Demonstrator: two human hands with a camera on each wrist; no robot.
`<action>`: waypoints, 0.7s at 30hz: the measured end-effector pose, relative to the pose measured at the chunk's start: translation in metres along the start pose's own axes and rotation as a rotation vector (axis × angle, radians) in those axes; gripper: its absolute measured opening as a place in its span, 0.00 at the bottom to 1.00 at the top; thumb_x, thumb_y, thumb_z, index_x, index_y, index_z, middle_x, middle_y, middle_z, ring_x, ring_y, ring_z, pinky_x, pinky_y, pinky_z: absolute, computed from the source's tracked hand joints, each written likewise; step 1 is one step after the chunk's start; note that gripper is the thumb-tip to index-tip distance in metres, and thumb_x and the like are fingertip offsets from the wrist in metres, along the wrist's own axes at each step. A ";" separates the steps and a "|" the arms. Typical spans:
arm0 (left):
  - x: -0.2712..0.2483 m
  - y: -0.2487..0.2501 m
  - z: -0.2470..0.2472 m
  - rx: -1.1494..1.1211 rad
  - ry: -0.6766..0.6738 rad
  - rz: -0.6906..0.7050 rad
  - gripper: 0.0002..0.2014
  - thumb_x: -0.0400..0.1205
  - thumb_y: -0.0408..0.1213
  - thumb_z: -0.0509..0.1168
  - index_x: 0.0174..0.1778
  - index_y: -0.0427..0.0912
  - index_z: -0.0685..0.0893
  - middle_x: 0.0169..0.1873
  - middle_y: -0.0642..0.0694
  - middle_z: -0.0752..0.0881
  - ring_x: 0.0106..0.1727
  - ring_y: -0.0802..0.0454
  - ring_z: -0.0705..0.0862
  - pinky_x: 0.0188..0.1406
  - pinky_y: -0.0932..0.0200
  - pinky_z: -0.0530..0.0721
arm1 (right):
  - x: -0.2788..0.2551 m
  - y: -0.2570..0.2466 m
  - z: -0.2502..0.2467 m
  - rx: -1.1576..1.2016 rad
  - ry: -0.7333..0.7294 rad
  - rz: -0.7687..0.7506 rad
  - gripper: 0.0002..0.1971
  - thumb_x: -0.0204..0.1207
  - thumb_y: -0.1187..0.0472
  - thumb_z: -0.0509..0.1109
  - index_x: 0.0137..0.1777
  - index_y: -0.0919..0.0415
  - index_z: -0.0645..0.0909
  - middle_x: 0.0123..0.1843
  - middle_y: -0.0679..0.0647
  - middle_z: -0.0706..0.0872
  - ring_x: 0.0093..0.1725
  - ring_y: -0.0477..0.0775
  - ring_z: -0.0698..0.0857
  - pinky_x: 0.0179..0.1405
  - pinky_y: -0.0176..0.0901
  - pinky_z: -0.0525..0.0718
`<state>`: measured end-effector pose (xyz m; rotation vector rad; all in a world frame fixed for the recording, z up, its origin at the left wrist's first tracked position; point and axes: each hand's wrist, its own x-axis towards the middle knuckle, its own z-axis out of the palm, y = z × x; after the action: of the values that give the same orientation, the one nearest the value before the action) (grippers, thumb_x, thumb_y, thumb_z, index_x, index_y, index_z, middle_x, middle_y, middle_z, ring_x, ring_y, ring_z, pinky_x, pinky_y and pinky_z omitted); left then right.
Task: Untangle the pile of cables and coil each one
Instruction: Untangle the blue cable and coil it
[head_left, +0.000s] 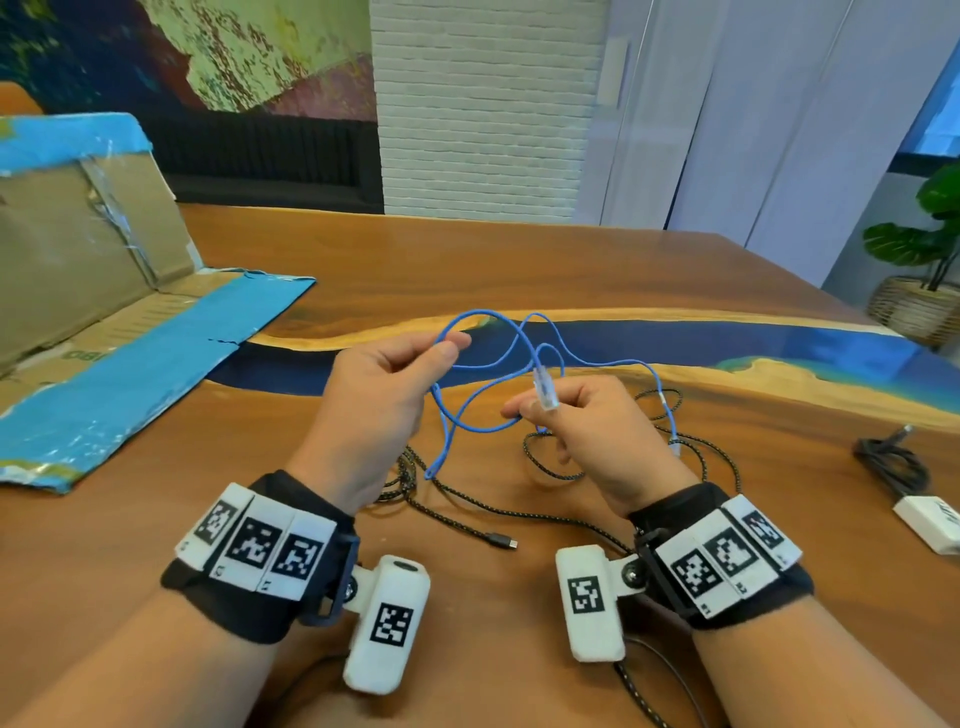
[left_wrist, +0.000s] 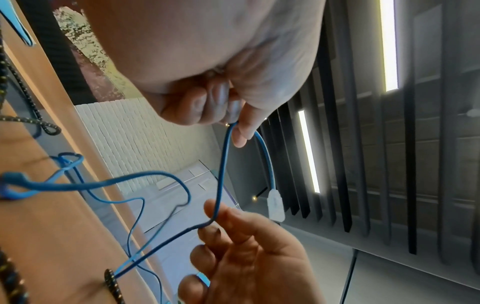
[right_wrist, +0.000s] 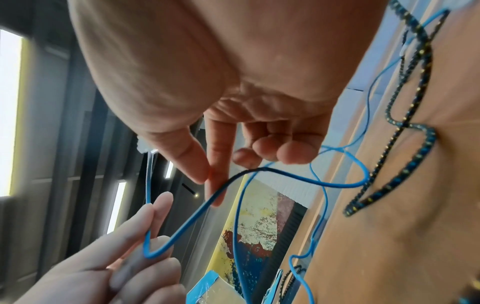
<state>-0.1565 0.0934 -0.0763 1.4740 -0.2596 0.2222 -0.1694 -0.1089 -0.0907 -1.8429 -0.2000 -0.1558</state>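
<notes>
no legible text, only coded wrist tags (head_left: 258, 548)

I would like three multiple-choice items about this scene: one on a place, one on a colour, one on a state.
1. Where is the braided cable?
A. on the table
B. in the left hand
C. on the cardboard

2. What colour is the cable held in both hands?
A. red
B. blue
C. white

3. What is the state of the blue cable?
A. neatly coiled
B. lying flat on the table
C. loose loops, lifted between the hands

Key: 1 A, it lies on the table below the hands. 2 B, the left hand pinches a blue loop and the right hand pinches the same blue cable, its clear plug sticking up above the fingers. 3 C, its loops hang open in the air, and no coil is formed yet.
</notes>
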 end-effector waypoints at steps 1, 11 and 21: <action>-0.001 0.000 0.001 0.016 -0.008 0.005 0.08 0.86 0.38 0.68 0.54 0.47 0.94 0.20 0.48 0.65 0.22 0.51 0.59 0.23 0.60 0.59 | 0.000 -0.002 -0.001 -0.030 0.002 -0.037 0.11 0.83 0.64 0.71 0.43 0.62 0.94 0.41 0.45 0.91 0.36 0.34 0.85 0.38 0.26 0.76; -0.004 0.006 -0.001 -0.154 -0.058 0.027 0.12 0.83 0.35 0.58 0.47 0.39 0.88 0.36 0.38 0.86 0.36 0.41 0.86 0.35 0.51 0.80 | -0.005 -0.006 0.004 -0.045 -0.139 -0.004 0.05 0.83 0.60 0.74 0.53 0.59 0.90 0.45 0.59 0.94 0.32 0.65 0.80 0.37 0.52 0.77; -0.006 0.007 0.000 -0.243 -0.272 -0.106 0.06 0.82 0.35 0.65 0.52 0.37 0.83 0.43 0.37 0.84 0.24 0.44 0.81 0.23 0.59 0.79 | -0.005 -0.010 -0.001 -0.168 -0.054 0.015 0.10 0.80 0.62 0.76 0.60 0.53 0.89 0.38 0.48 0.95 0.49 0.63 0.92 0.55 0.63 0.87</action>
<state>-0.1645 0.0945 -0.0717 1.2696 -0.4119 -0.0945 -0.1761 -0.1069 -0.0820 -2.0167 -0.2165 -0.1154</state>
